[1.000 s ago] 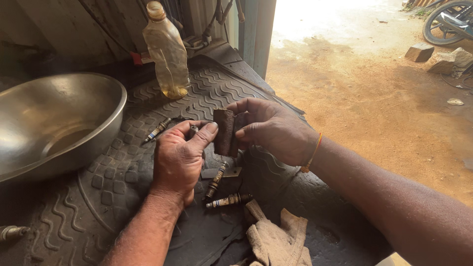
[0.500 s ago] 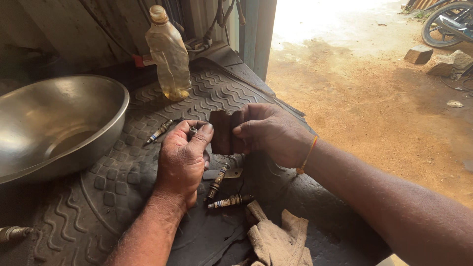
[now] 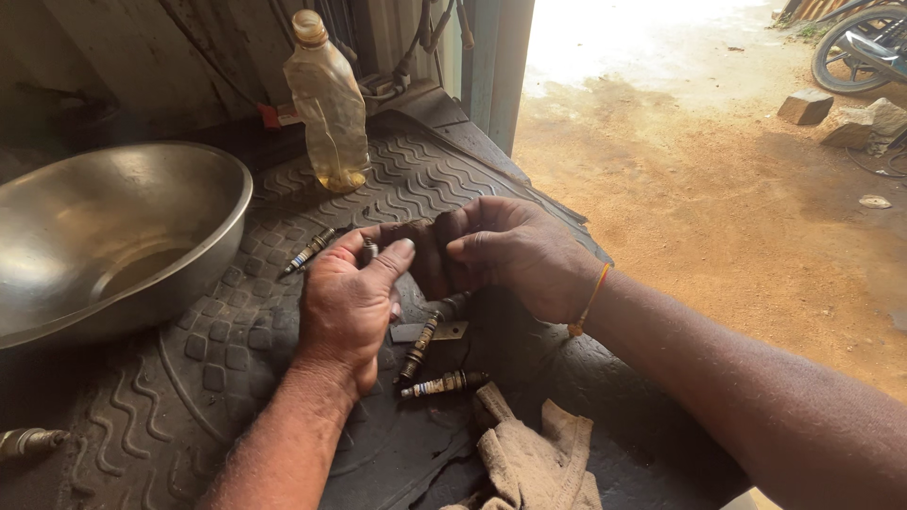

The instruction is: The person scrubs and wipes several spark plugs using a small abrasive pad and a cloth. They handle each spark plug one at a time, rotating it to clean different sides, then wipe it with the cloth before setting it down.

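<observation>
- Left hand (image 3: 348, 300): fingers curled in, thumb up against a small dark brown worn strip of abrasive paper (image 3: 427, 253); something metal-tipped shows between its fingers, cannot tell what exactly.
- Right hand (image 3: 515, 253): closed narrow, fingertips pinching the same brown strip from the far side. Orange thread band on that wrist.
- The strip sits between both hands, held off the black ribbed rubber mat (image 3: 198, 397), just above the plugs.
- Spark plugs lying loose, counted: four clear. One grimy plug (image 3: 309, 252) left of the left hand, two (image 3: 422, 345) (image 3: 444, 383) below the hands, one (image 3: 28, 441) at the mat's left edge. A small flat grey metal piece (image 3: 430, 331) lies touching the middle one.
- One clear plastic bottle (image 3: 328, 104), yellowish liquid low in it, capped, upright at the mat's far edge. No label visible.
- One large dull steel bowl (image 3: 104, 236), left side, on the mat.
- One crumpled beige rag (image 3: 534, 453), near bottom edge, just beside the lowest plug.
- Sunlit dirt ground (image 3: 718, 189) to the right.
</observation>
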